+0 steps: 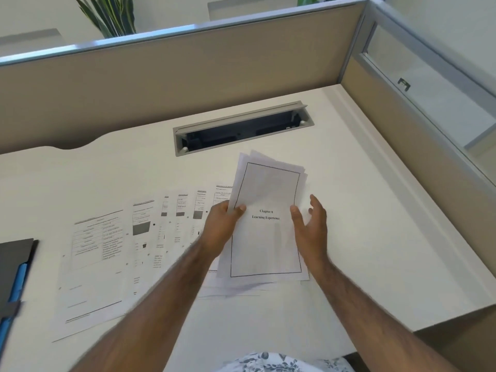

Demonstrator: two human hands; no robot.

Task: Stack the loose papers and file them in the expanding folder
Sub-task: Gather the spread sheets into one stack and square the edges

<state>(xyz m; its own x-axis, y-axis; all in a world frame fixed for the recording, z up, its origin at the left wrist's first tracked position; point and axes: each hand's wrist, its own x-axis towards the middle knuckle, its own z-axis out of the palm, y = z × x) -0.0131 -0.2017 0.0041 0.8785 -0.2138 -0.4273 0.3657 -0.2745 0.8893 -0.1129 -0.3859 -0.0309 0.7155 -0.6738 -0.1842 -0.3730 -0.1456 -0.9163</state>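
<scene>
While lying closed at the desk's left edge, expanding folder; left hand gripping paper stack, right hand released.

Both of my forearms come in bare from the bottom of the frame and converge toward the centre. My left hand sits just left of centre, knuckles up, its thumb pressed across the near face of the paper stack and its fingers curled behind the stack's left edge, pinching it. My right hand is just right of centre, palm turned inward toward the left hand, fingers spread and loosely extended. Its thumb tip lies against the stack's right edge; the other fingers stand clear of it, gripping nothing. The wrists are roughly level with each other.
</scene>
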